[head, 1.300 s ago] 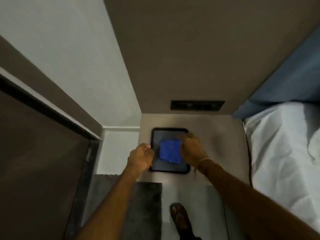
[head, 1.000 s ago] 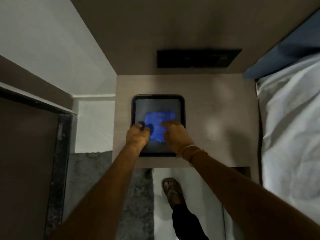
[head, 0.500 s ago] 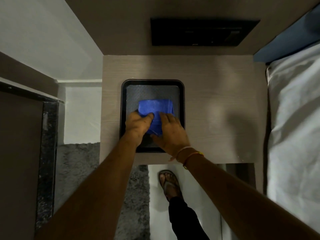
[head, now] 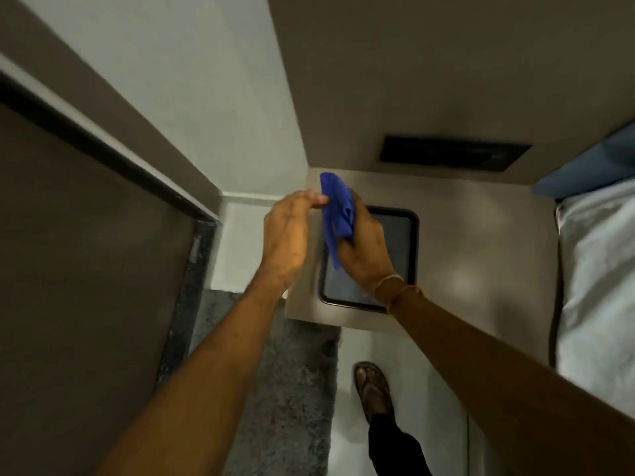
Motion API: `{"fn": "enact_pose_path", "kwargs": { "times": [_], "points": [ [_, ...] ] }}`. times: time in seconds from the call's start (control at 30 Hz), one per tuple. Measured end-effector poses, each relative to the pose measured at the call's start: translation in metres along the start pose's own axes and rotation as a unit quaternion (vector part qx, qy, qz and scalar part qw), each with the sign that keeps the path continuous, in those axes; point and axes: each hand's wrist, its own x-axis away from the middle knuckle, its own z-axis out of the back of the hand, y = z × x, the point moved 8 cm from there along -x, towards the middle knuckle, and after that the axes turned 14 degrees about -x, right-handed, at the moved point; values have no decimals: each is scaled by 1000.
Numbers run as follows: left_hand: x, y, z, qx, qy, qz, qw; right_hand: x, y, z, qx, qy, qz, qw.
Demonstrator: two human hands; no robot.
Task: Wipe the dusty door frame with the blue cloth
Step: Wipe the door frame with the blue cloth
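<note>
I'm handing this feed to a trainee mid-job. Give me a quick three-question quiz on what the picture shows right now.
1. True or false: the blue cloth lies flat in the black tray.
2. Which hand grips the cloth? A) left hand B) right hand C) neither
3. Fill in: the dark door frame stands to the person's ____ side.

Key:
1. False: it is lifted above the tray, bunched in a hand.
2. B. The left hand's fingertips are just beside the cloth's upper part; whether they touch it is unclear.
3. Left. No wiping has begun; the cloth is apart from the frame.
</note>
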Motion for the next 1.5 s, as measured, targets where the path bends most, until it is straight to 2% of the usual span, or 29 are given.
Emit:
{"fn": "enact_pose_path", "kwargs": {
  "times": [0.07,0.17,0.33,0.37,0.5,0.63,0.77,0.93,1.03,1.2,1.4,1.5],
  "points": [
    [19,31,62,-40,86,-77,992,10,-49,-18,-75,21,39,996],
    [61,70,158,-97,201,-166,961,32,-131,-57,-153,10,95,984],
    [170,110,310,-215,343,-248,880,103,-292,-148,-195,-79,217,953],
    [185,118,322,-236,358,-261,865,114,-314,-153,-190,-81,256,944],
    [306,162,448,-324,472,-308,760,205,-457,-234,-218,-153,426,864],
    [457,188,561,-393,603,-290,631,331,-580,-306,-264,-222,554,758],
    [570,183,612,-490,659,-235,520,438,-636,-348,-274,-292,629,666],
    [686,158,658,-568,692,-151,419,538,-667,-384,-296,-321,692,575],
    [738,136,689,-589,703,-64,394,586,-679,-403,-307,-311,715,546],
    [797,93,742,-590,701,54,396,652,-686,-431,-266,-290,769,504],
    [850,88,815,-568,725,78,382,717,-703,-445,-181,-179,854,454],
    [858,97,843,-574,724,79,375,743,-715,-451,-127,-111,881,442]
  ]
}}
